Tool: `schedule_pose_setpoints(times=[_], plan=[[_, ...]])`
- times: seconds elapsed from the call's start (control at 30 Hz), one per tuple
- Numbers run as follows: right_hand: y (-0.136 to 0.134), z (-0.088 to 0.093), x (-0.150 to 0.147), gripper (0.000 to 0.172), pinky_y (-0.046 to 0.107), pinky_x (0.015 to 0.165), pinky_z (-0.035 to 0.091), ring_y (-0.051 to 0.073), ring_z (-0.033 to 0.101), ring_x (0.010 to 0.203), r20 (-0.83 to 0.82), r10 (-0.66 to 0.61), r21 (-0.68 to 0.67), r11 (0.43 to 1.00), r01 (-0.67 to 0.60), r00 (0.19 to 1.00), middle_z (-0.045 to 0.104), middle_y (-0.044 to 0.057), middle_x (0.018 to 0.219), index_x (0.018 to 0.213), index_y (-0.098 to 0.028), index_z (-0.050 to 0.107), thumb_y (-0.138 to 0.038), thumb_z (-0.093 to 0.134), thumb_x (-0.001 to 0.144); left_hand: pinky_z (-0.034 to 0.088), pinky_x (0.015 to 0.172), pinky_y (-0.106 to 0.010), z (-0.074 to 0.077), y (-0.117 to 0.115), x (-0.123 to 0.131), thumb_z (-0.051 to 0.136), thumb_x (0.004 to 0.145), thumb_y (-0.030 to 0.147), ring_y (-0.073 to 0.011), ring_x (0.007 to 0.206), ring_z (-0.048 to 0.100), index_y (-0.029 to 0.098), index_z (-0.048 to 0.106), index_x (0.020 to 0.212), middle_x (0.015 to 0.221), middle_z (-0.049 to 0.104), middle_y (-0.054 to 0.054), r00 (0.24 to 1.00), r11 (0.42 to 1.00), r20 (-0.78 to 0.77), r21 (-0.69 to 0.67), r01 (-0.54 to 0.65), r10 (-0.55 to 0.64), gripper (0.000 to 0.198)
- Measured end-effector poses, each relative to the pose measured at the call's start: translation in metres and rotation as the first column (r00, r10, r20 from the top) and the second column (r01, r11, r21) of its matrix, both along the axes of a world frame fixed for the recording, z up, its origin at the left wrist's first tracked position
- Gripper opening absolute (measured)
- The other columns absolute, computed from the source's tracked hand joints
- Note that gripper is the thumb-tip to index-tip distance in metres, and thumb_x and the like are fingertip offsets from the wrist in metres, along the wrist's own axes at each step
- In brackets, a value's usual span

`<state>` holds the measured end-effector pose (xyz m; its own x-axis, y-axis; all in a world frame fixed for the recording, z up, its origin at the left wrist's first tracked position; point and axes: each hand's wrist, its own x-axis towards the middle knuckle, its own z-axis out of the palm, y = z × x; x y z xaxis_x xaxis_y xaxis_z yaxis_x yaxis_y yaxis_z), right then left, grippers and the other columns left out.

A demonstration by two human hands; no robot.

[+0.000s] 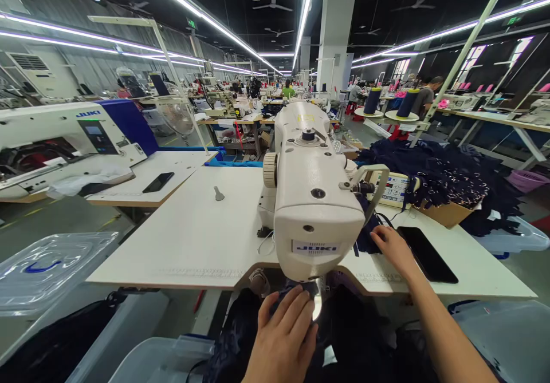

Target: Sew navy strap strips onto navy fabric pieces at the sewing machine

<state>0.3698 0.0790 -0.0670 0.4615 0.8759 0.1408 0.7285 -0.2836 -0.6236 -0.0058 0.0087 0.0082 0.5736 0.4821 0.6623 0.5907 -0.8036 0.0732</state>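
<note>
A white Juki sewing machine (311, 200) stands on the white table (197, 240), its head end facing me. My left hand (283, 337) lies flat with fingers stretched out on dark navy fabric (344, 337) just under the machine's front end. My right hand (393, 248) rests on the table to the machine's right, fingers reaching onto dark fabric (365, 240) beside the machine body. A black phone (427, 254) lies right next to that hand.
A heap of navy fabric pieces (447, 180) fills a cardboard box at the right. A control panel (393, 189) sits behind the machine. Clear plastic bins (43, 265) stand at left and below. Another Juki machine (64, 137) and a phone (158, 182) occupy the left table. People work far back.
</note>
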Motion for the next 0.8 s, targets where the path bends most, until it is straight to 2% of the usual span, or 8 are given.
schedule_pose_setpoints(times=[0.1,0.2,0.3,0.37,0.5,0.6,0.73,0.8], plan=[[-0.025,0.001,-0.001,0.031,0.028,0.057,0.040,0.015,0.050,0.058,-0.142,-0.019,0.018,1.000,0.022,0.990,0.059,0.000,0.066,0.077,-0.021,0.055,-0.050,0.048,0.085,0.027,0.103,-0.029,-0.001,0.001,-0.001,0.037,0.104,0.030,-0.0150,0.108,0.063,0.019,0.063,0.115,0.111,0.071,0.000,0.999,1.000,0.034,-0.022,0.002,-0.001,0.030],[-0.053,-0.009,-0.009,0.042,0.026,0.051,0.040,0.014,0.051,0.056,-0.286,-0.008,0.002,1.000,0.009,0.958,0.063,0.001,0.071,0.085,-0.020,0.057,-0.061,0.048,0.080,0.029,0.100,-0.029,-0.003,0.003,-0.002,0.038,0.104,0.031,-0.0152,0.108,0.063,0.019,0.064,0.113,0.112,0.071,0.000,0.999,1.000,0.035,-0.012,0.005,-0.004,0.030],[-0.076,-0.021,-0.015,0.052,0.026,0.046,0.042,0.016,0.054,0.054,-0.367,-0.087,-0.032,0.996,0.080,0.926,0.064,0.002,0.073,0.098,-0.018,0.059,-0.065,0.050,0.077,0.031,0.096,-0.029,-0.004,0.004,-0.002,0.040,0.104,0.030,-0.0153,0.109,0.063,0.020,0.064,0.113,0.112,0.071,0.001,0.999,0.999,0.035,-0.007,0.031,-0.031,0.028],[-0.086,-0.027,-0.013,0.055,0.028,0.043,0.043,0.017,0.055,0.052,-0.387,-0.152,-0.062,0.988,0.139,0.909,0.065,0.003,0.073,0.100,-0.018,0.060,-0.066,0.046,0.078,0.032,0.095,-0.029,-0.004,0.004,-0.002,0.039,0.104,0.030,-0.0154,0.109,0.063,0.020,0.064,0.113,0.112,0.071,0.000,0.999,0.999,0.038,-0.012,0.033,-0.033,0.029],[-0.093,-0.032,-0.005,0.050,0.030,0.043,0.045,0.018,0.055,0.048,-0.360,-0.197,-0.092,0.980,0.175,0.912,0.064,0.003,0.066,0.092,-0.019,0.065,-0.063,0.043,0.079,0.034,0.094,-0.030,-0.001,0.003,0.000,0.039,0.104,0.029,-0.0158,0.108,0.063,0.020,0.065,0.113,0.111,0.071,0.000,1.000,1.000,0.020,-0.010,0.018,-0.018,0.028],[-0.090,-0.033,-0.005,0.044,0.032,0.049,0.047,0.021,0.057,0.052,-0.290,-0.182,-0.091,0.983,0.162,0.939,0.061,0.001,0.061,0.087,-0.021,0.064,-0.060,0.047,0.077,0.034,0.093,-0.030,-0.001,0.002,0.001,0.039,0.104,0.029,-0.0160,0.108,0.063,0.020,0.065,0.113,0.111,0.071,-0.001,1.000,1.000,0.012,-0.006,0.016,-0.016,0.028],[-0.083,-0.036,-0.014,0.038,0.036,0.069,0.048,0.026,0.062,0.076,-0.160,-0.138,-0.044,0.990,0.133,0.977,0.066,0.008,0.083,0.082,-0.022,0.061,-0.058,0.050,0.074,0.034,0.094,-0.030,-0.002,0.002,0.001,0.038,0.105,0.030,-0.0162,0.109,0.063,0.020,0.064,0.114,0.113,0.071,0.000,1.000,1.000,0.005,-0.028,0.015,-0.014,0.030],[-0.082,-0.036,-0.018,0.032,0.036,0.071,0.045,0.026,0.061,0.077,-0.106,-0.105,-0.042,0.994,0.101,0.989,0.066,0.008,0.082,0.074,-0.024,0.057,-0.055,0.052,0.071,0.033,0.094,-0.030,-0.003,0.002,0.001,0.037,0.105,0.030,-0.0162,0.109,0.063,0.020,0.064,0.114,0.114,0.071,0.000,1.000,0.999,0.004,-0.034,0.014,-0.013,0.030]])
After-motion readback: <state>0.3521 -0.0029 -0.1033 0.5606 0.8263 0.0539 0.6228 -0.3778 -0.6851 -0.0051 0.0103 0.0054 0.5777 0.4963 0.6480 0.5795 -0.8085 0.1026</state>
